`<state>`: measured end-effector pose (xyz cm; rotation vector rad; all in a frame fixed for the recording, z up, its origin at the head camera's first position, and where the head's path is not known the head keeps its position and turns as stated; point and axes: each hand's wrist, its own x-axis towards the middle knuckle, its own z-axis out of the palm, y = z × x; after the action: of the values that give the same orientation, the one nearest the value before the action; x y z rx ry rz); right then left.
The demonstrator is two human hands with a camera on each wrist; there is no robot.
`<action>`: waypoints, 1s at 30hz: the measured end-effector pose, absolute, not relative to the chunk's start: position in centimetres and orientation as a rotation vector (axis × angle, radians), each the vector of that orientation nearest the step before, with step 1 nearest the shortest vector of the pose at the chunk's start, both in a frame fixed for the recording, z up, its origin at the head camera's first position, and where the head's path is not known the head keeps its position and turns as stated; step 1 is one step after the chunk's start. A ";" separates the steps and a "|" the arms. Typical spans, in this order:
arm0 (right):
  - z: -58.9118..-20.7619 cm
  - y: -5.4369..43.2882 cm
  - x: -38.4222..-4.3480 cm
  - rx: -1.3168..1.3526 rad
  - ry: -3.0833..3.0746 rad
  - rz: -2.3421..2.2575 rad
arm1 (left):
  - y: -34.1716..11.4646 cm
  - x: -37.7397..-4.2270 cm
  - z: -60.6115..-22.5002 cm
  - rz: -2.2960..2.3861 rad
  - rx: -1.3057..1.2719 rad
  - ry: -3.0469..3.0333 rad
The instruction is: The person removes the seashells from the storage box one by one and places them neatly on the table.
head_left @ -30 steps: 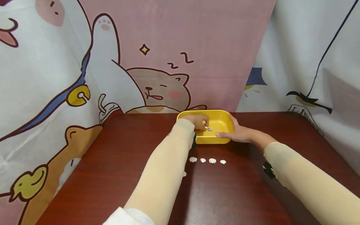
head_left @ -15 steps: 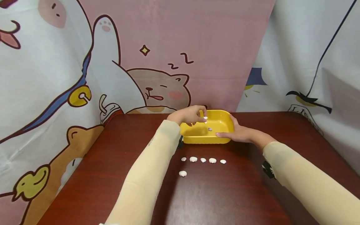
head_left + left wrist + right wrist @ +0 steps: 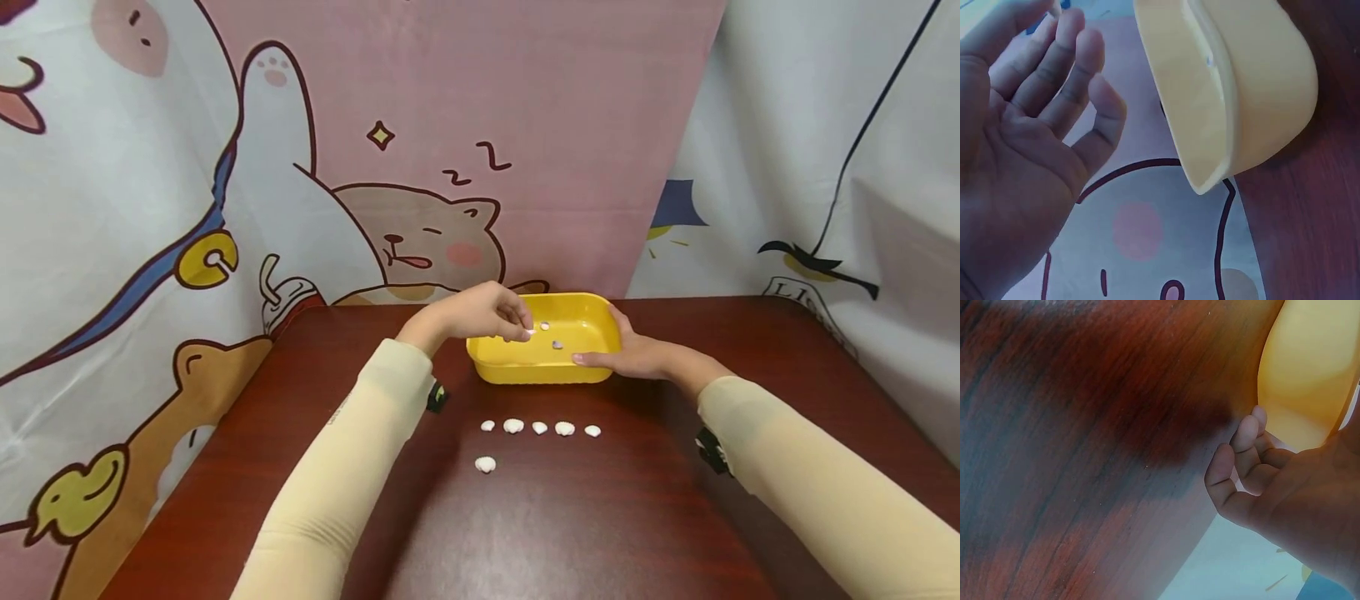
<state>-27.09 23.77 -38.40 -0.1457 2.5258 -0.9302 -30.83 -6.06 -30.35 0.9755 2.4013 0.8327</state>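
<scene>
Over the left part of a yellow plastic tub [image 3: 543, 374], my left hand [image 3: 480, 313] pinches a small white seashell [image 3: 530, 332] between thumb and fingertips; the left wrist view has only a sliver of it at the top edge. Inside the tub lie a whitish shell [image 3: 544, 326] and a greyish-purple one [image 3: 557, 344]. My right hand [image 3: 643, 353] grips the tub's right end, thumb over the front rim. From the right wrist, curled fingers [image 3: 1219, 469] show beside the tub's outer wall.
In front of the tub, several white shells [image 3: 513, 426] form a row on the dark red wooden table [image 3: 600, 517]. Below its left end lies a single shell [image 3: 485, 464]. A cartoon-printed cloth [image 3: 585, 150] hangs behind the table.
My left hand has come up out of the tub and moved left with a white shell in its fingers. The right hand has kept its hold on the tub.
</scene>
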 end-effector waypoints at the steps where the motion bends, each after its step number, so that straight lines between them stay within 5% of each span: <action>1: -38.4 23.7 -27.1 -0.145 2.528 -0.929 | -6.3 -30.5 -30.3 0.840 0.977 2.391; 14: -38.5 23.3 -27.1 -0.133 2.517 -0.950 | -8.5 -26.7 -33.6 1.031 0.973 2.239; 30: -38.4 23.4 -27.2 -0.145 2.514 -0.983 | -7.8 -26.4 -35.3 1.242 0.939 2.067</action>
<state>-27.16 23.42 -38.35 -0.1451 2.5141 -0.9835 -26.43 -7.78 -35.28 0.9387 2.0671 1.2417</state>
